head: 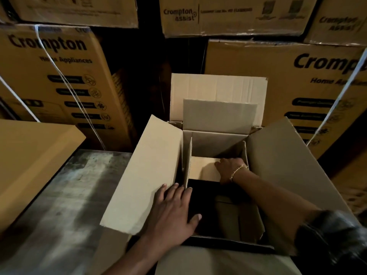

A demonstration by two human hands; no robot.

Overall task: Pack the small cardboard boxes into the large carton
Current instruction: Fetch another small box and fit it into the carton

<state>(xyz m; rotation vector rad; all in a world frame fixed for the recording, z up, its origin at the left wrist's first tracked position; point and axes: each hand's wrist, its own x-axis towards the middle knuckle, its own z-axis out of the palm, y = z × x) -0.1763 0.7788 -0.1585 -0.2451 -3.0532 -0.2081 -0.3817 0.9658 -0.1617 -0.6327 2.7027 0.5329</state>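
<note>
One small box sits in the carton (near half dark, looks unfilled); right grip on it, clasp unclear; left grip flat, pinning flap.

The left hand lies flat, fingers straight and spread. The right arm reaches forward, right hand knuckles-up, fingertips hidden.

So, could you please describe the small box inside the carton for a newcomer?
Find the large carton, open, in the middle. Down inside, at its far end, sits the small cardboard box under the right hand. Its pale top stands out; nearer is dark.
</note>
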